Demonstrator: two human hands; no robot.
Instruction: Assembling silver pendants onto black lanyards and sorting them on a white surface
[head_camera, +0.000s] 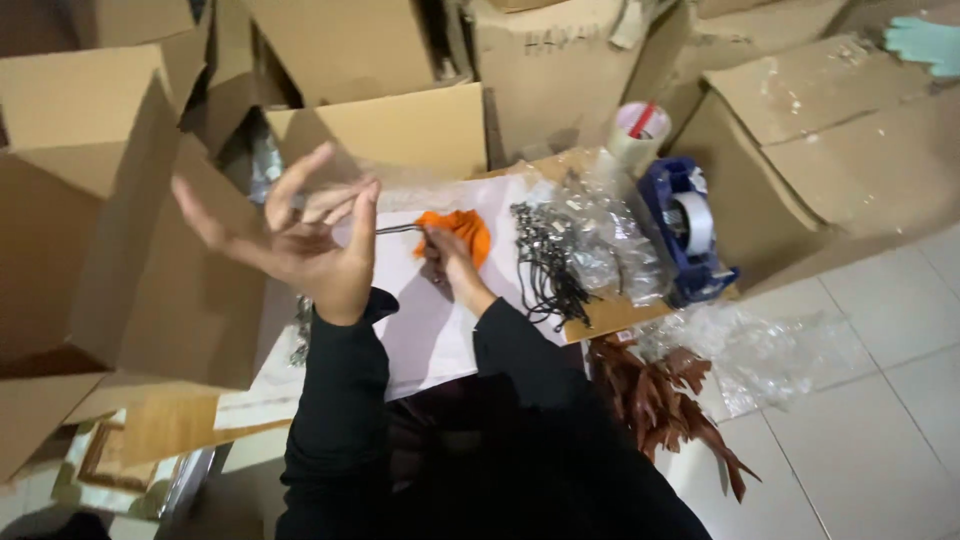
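left hand (305, 245) raised, fingers wide; right hand (447, 258) pinches orange feathers (462, 230) (black cords (548, 265), tape dispenser (690, 235) beside).

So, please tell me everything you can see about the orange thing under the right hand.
The orange piece looks like a small fan of feathers or pleated fabric, bright and spread flat on a white sheet. The right hand presses its lower edge. A thin dark cord runs from it toward the raised left hand.
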